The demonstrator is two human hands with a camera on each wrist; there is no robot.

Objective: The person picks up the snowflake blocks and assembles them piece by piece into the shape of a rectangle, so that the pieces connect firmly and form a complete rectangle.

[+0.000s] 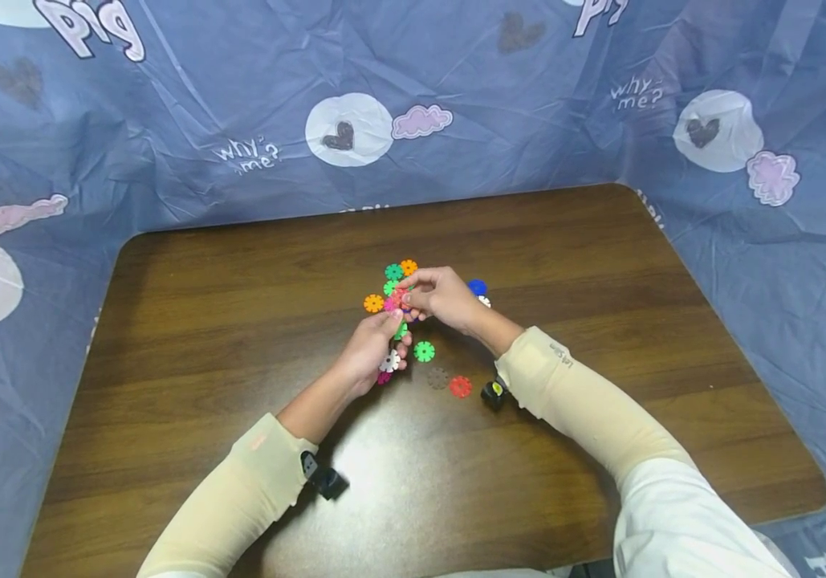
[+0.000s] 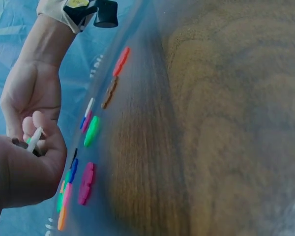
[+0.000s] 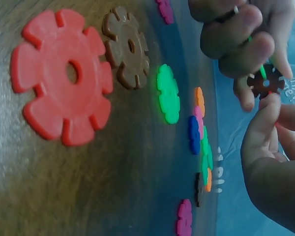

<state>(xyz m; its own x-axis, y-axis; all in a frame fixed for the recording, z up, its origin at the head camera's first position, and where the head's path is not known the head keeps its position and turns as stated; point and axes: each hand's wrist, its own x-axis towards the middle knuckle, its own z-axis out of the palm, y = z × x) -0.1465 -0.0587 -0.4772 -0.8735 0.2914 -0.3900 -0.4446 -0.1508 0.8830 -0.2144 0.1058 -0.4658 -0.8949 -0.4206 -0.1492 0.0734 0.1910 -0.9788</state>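
Observation:
My left hand (image 1: 372, 351) holds a chain of notched plastic snowflake discs joined edge to edge. A white disc (image 1: 390, 361) and a green disc (image 1: 401, 330) in it show between the fingers. At the chain's upper end, a dark brown disc (image 3: 266, 81) faces the right wrist camera. Thumb and fingers of my right hand (image 1: 445, 299) pinch a red disc (image 1: 400, 297) against that brown one. Whether the red disc's slot is seated in the brown disc cannot be told, as fingertips cover most of it.
Loose on the wooden table (image 1: 239, 321) lie a green disc (image 1: 424, 352), a brown disc (image 1: 437, 378) and a red disc (image 1: 460, 387). Beyond the hands are an orange disc (image 1: 372, 303), a teal disc (image 1: 394, 272) and a blue disc (image 1: 478, 286). A printed blue cloth (image 1: 413, 177) hangs behind.

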